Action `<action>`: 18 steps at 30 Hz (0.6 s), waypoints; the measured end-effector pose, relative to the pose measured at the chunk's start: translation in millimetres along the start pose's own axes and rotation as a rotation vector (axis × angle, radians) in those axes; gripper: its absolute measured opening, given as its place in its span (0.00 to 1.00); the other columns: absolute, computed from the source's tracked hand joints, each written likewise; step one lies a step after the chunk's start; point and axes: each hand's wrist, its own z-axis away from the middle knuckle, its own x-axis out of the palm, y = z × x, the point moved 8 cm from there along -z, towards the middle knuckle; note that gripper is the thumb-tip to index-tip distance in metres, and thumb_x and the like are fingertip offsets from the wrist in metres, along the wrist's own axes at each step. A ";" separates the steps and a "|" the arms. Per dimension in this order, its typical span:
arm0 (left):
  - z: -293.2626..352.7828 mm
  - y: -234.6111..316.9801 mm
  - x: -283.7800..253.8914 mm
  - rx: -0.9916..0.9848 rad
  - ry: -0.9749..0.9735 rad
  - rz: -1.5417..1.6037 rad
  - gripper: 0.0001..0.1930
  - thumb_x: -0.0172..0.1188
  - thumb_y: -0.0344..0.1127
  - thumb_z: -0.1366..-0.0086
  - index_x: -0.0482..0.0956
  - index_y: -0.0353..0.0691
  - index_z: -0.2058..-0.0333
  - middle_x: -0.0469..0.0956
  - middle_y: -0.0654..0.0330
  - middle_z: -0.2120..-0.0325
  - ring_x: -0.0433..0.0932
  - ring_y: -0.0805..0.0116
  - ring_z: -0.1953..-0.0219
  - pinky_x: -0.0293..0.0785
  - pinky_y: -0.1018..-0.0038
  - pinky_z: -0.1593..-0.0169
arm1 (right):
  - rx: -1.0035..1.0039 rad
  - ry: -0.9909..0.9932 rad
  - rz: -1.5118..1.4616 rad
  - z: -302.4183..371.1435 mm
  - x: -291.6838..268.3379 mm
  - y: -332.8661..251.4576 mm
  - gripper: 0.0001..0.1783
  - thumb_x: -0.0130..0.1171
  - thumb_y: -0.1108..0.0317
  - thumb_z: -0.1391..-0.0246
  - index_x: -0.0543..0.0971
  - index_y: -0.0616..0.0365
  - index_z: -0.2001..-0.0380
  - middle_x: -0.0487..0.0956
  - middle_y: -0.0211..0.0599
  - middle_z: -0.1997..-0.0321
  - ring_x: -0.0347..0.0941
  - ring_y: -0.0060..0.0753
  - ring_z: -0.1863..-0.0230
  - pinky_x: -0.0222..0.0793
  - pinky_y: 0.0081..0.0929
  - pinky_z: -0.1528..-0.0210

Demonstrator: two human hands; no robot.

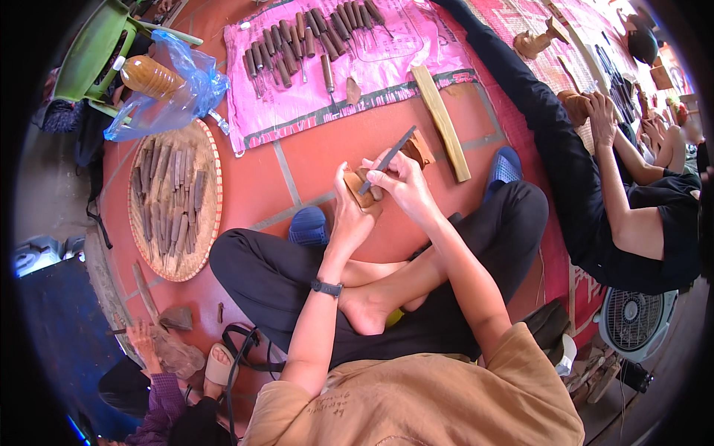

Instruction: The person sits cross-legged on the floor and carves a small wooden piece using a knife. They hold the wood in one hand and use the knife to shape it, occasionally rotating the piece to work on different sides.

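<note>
From my end, head view: the left hand (351,214) was clamped on a small brown wooden piece (361,198), fingers and thumb bent round it. I had the right hand (405,182) pinched on a dark flat bar (390,157), thumb and fingers together. The bar slanted, its lower end over the wood; couldn't tell if it was touching. Wooden piece was in the left palm, above the crossed legs. Another wooden block (421,147) sat just past the right hand.

Containers: round woven tray (218,186) on the left, heaped with loose tools (199,189), mostly brown-handled. Beyond it I got a blue plastic bag (195,78), thin, crumpled round a bottle (149,78) of amber stuff lying tilted. Rows of wooden-handled tools (327,74) lay on a pink sheet (439,44); a wood strip (444,126) overlapped its near edge.
</note>
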 end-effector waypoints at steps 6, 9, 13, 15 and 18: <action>2.8 -0.6 0.0 0.032 0.015 -0.095 0.45 0.57 0.22 0.45 0.42 0.41 0.32 0.64 0.42 0.45 0.69 0.49 0.44 0.69 0.61 0.42 | 0.016 0.095 0.216 -5.9 -7.4 2.4 0.06 0.63 0.77 0.42 0.74 0.62 0.68 0.80 0.32 0.69 0.79 0.22 0.61 0.73 0.25 0.59; 3.7 1.5 0.7 0.065 0.038 -0.122 0.45 0.55 0.20 0.45 0.41 0.42 0.32 0.65 0.47 0.46 0.70 0.55 0.45 0.70 0.64 0.43 | 0.064 0.043 0.061 -3.0 -6.6 2.7 0.06 0.63 0.77 0.43 0.75 0.63 0.68 0.81 0.33 0.70 0.78 0.21 0.63 0.74 0.25 0.59; 5.8 7.5 1.6 0.047 0.016 -0.031 0.47 0.62 0.25 0.46 0.43 0.37 0.32 0.59 0.34 0.41 0.67 0.37 0.41 0.65 0.53 0.39 | 0.017 -0.005 0.004 -3.8 -3.5 3.3 0.06 0.63 0.77 0.43 0.75 0.65 0.69 0.81 0.35 0.70 0.79 0.25 0.63 0.75 0.26 0.58; 4.8 4.2 1.2 0.024 0.015 -0.032 0.47 0.62 0.24 0.46 0.43 0.37 0.32 0.59 0.34 0.41 0.66 0.37 0.40 0.65 0.53 0.38 | -0.002 -0.012 0.061 -8.8 -2.7 3.8 0.06 0.63 0.76 0.44 0.75 0.65 0.69 0.81 0.34 0.70 0.79 0.25 0.64 0.75 0.27 0.60; 5.7 3.3 0.8 0.088 0.050 -0.145 0.46 0.58 0.21 0.46 0.41 0.41 0.32 0.62 0.42 0.44 0.69 0.49 0.43 0.69 0.60 0.41 | 0.015 0.089 0.363 -9.9 -4.2 -6.9 0.07 0.64 0.76 0.44 0.75 0.65 0.70 0.81 0.33 0.70 0.78 0.23 0.65 0.74 0.26 0.62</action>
